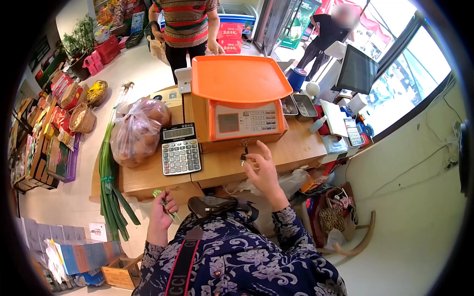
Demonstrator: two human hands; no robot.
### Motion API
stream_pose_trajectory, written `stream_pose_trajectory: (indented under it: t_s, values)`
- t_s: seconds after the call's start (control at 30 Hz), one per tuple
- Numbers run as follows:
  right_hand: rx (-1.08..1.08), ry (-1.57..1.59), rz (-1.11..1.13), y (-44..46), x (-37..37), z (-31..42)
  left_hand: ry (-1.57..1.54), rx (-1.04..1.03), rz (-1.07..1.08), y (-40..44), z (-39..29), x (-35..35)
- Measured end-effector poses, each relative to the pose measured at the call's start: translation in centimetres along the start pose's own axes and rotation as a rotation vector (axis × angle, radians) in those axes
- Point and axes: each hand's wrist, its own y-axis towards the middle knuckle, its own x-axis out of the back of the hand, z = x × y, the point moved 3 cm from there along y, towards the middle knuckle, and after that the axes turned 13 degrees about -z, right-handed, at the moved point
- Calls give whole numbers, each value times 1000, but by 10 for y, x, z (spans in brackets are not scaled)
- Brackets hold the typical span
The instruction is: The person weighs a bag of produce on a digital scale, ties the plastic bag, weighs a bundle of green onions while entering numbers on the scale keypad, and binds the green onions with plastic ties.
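Observation:
My left hand (162, 211), low in front of the counter, is closed around folded green banknotes (167, 203). My right hand (264, 173) is raised at the counter's front edge, fingers apart, with thumb and index near a small key (243, 158) hanging at the drawer below the scale. Whether the fingers touch the key is hard to tell. The orange scale (246, 121) has a bare orange tray (240, 78) on top. A calculator (180, 149) lies left of it, beside a plastic bag of round brown produce (139, 132) and a bunch of green onions (109, 182).
Across the wooden counter (222, 165) stands a person in a striped shirt (186, 22); another person in black (327, 34) is near the doorway. A monitor (356, 69), metal trays (304, 106) and a second calculator (353, 132) are at right. Goods line the left.

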Motion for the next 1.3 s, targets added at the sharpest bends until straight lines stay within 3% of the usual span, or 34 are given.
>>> stream_pose_trajectory:
  t_s: [0.53,1.3]
  values:
    - [206,-60,-76,35,-8,-7,-42,-31,4,-4,19,-8]
    - [96,-167,-19,47,-22,-3,-32,-4,-34,2,19,-10]
